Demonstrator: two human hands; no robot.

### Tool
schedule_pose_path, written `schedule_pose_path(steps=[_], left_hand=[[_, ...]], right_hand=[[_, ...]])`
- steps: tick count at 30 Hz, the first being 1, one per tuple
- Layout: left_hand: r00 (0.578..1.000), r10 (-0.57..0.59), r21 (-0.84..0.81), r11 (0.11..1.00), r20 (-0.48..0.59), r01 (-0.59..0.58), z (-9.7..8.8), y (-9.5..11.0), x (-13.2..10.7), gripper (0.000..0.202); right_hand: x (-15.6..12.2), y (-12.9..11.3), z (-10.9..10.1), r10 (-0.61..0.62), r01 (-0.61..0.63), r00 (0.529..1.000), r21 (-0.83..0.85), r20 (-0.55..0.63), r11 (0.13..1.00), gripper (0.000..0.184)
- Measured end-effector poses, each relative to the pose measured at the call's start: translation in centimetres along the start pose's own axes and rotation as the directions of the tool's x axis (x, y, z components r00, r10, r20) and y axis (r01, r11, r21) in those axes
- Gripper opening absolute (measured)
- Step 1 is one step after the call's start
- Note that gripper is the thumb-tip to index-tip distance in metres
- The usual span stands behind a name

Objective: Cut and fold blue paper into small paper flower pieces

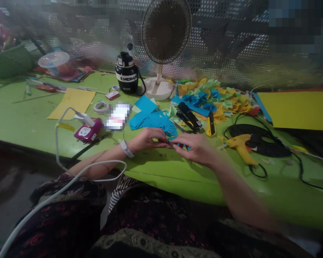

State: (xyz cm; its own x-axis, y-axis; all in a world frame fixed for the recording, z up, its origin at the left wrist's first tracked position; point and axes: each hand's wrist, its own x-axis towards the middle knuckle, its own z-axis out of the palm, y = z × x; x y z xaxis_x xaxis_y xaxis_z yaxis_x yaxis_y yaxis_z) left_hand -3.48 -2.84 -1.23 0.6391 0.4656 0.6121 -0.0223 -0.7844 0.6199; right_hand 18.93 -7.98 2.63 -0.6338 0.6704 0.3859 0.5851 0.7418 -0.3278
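Note:
Close to the table's front edge, my left hand (152, 138) is closed, thumb and fingertips pinched together. What it pinches is too small to make out. My right hand (195, 147) meets it from the right, its fingers curled round a small, dark, thin thing (184, 146) with some blue showing; its kind is unclear. The fingertips of both hands almost touch. Just behind them lies a heap of cut blue paper (153, 120). A black stapler (190, 117) and a yellow-and-black cutter (211, 124) rest beyond my right hand.
A yellow glue gun (242, 147) with its cord lies right, by a black disc (261, 139). Folded paper pieces (218, 95) pile up behind. A fan (158, 87), black flask (127, 77), phone (118, 116), tape roll (101, 107) and pink power socket (88, 130) stand around. A white cable (78, 175) crosses my left forearm.

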Motion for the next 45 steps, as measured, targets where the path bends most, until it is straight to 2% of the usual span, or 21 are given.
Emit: schedule_pose_path(steps=[4, 7, 11, 13, 18, 22, 24, 26, 28, 31, 34, 38, 41, 45], left_hand=[[0.999, -0.049, -0.008, 0.999, -0.011, 0.049, -0.6, 0.3, 0.0, 0.024], [0.983, -0.136, 0.001, 0.991, -0.128, 0.137, -1.3, 0.5, 0.1, 0.028], [0.892, -0.289, -0.03, 0.954, -0.348, 0.298, -1.8, 0.0, 0.3, 0.041], [0.858, -0.354, -0.034, 0.929, -0.373, 0.369, -2.0, -0.5, 0.5, 0.045], [0.845, -0.434, 0.117, 0.865, -0.311, 0.488, -2.7, -1.0, 0.7, 0.041], [0.864, -0.476, 0.223, 0.835, -0.165, 0.503, -3.4, -1.3, 0.6, 0.034], [0.885, -0.457, 0.296, 0.836, -0.092, 0.462, -3.6, -1.8, 0.3, 0.029], [0.903, -0.426, 0.342, 0.841, -0.057, 0.418, -3.6, -2.6, 0.1, 0.026], [0.907, -0.418, 0.335, 0.847, -0.056, 0.412, -3.5, -3.3, -0.2, 0.021], [0.89, -0.448, 0.265, 0.851, -0.087, 0.454, -3.2, -4.0, -0.3, 0.013], [0.853, -0.504, 0.146, 0.841, -0.138, 0.52, -3.1, -4.0, -0.1, 0.015], [0.816, -0.564, -0.018, 0.824, -0.124, 0.567, -3.1, -3.5, 0.1, 0.017], [0.787, -0.614, -0.194, 0.781, -0.06, 0.594, -3.0, -3.2, 0.1, 0.019], [0.732, -0.681, -0.375, 0.682, -0.012, 0.628, -2.7, -3.2, 0.1, 0.022]], right_hand=[[0.1, 0.0, 0.0, 0.021, -0.021, 1.0, -0.027, 0.0, 0.999, 0.023], [0.2, 0.1, 0.2, 0.043, -0.041, 0.998, -0.059, 0.036, 0.997, 0.023], [0.3, 0.2, 1.2, 0.086, -0.074, 0.988, -0.097, 0.128, 0.993, 0.023], [0.4, 0.2, 1.9, 0.09, -0.072, 0.982, -0.111, 0.165, 0.991, 0.024], [0.5, 0.1, 2.9, 0.117, -0.082, 0.963, -0.152, 0.243, 0.985, 0.026], [0.3, 0.5, 2.7, 0.129, -0.084, 0.952, -0.168, 0.277, 0.982, 0.025], [0.3, 0.8, 2.1, 0.132, -0.097, 0.964, -0.159, 0.23, 0.982, 0.025], [0.2, 1.1, 1.3, 0.149, -0.131, 0.98, -0.135, 0.135, 0.982, 0.027], [0.2, 1.5, 0.3, 0.184, -0.178, 0.982, -0.122, 0.04, 0.977, 0.028], [0.0, 2.1, -1.3, 0.253, -0.259, 0.966, -0.144, -0.061, 0.955, 0.026], [-0.7, 2.9, -3.7, 0.374, -0.397, 0.914, -0.152, -0.158, 0.905, 0.023], [-1.9, 3.8, -7.4, 0.597, -0.641, 0.762, -0.164, -0.25, 0.75, 0.023], [-3.0, 3.8, -9.5, 0.713, -0.751, 0.654, -0.104, -0.251, 0.652, 0.025], [-5.0, 4.1, -10.8, 0.768, -0.791, 0.601, -0.029, -0.22, 0.611, 0.028]])
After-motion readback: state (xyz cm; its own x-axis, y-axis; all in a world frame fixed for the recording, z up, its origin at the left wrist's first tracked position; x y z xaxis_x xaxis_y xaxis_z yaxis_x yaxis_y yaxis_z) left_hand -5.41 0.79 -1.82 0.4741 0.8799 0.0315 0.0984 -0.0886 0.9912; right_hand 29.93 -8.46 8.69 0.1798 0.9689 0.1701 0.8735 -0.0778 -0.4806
